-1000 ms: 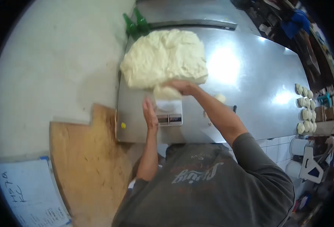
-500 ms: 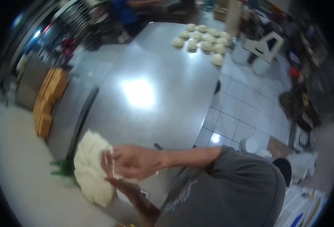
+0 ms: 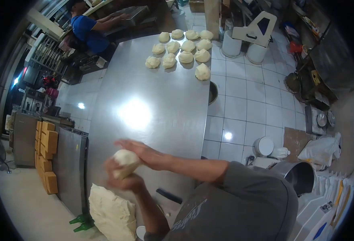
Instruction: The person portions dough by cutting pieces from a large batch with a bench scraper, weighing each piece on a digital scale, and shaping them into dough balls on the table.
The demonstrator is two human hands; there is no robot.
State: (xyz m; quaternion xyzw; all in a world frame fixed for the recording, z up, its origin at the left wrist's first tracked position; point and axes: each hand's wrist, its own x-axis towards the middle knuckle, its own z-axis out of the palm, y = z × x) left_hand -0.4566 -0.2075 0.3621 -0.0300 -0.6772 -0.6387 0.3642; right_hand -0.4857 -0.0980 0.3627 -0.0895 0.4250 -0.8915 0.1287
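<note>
A rounded piece of dough (image 3: 126,158) is between my hands, above the steel table. My left hand (image 3: 122,178) cups it from below and the near side, fingers curled around it and smeared by motion. My right hand (image 3: 143,154) lies along its other side, fingers stretched out and palm touching the dough. Below them, at the table's lower left corner, lies a large slab of dough (image 3: 110,213). A dark flat bar, perhaps a scraper or knife handle (image 3: 169,196), rests near my body.
Several dough balls (image 3: 185,57) sit in rows at the steel table's (image 3: 157,104) far end. Green bottles (image 3: 82,223) are beside the slab. Wooden blocks (image 3: 48,140) line the left. White buckets (image 3: 231,44) stand on the tiled floor. A person in blue (image 3: 84,30) works at the back left.
My hands have moved up from the large slab and now have a rounded dough piece between them. The view has turned and shifted, showing more of the person at the back.
</note>
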